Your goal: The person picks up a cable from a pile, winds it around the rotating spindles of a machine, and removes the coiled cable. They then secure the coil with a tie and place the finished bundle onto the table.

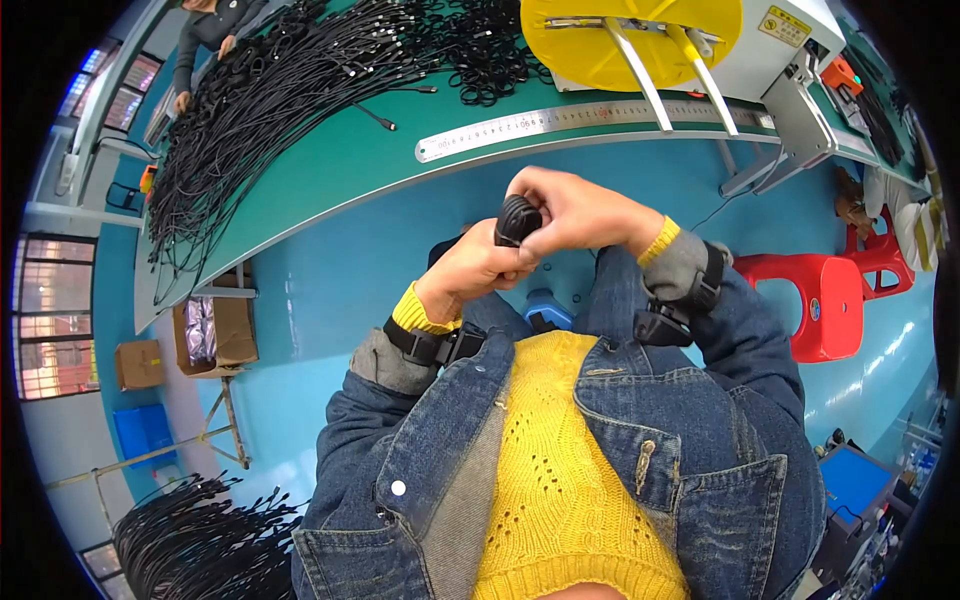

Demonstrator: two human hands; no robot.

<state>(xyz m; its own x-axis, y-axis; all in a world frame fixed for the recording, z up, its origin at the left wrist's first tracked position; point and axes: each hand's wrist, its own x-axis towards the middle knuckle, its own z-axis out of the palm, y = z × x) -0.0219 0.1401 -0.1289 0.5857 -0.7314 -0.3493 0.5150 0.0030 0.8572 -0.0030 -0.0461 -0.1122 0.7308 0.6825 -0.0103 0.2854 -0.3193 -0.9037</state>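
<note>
A small coiled bundle of black cable (518, 219) is held between my two hands, in front of the bench edge. My left hand (478, 264) wraps round its lower end with the fingers closed. From the right, my right hand (578, 212) grips the bundle's side, its fingers bent over the top and its thumb low against the coil. The cable's ends are hidden by my fingers. Straps with black boxes sit on both my wrists.
On the green bench (300, 190) lie a heap of black cables (270, 110), coiled bundles (490, 50) and a steel ruler (540, 122). A machine with a yellow disc (630, 40) stands behind. Red stools (828, 310) are at right, more cables (200, 545) lower left. Another person (215, 30) works far left.
</note>
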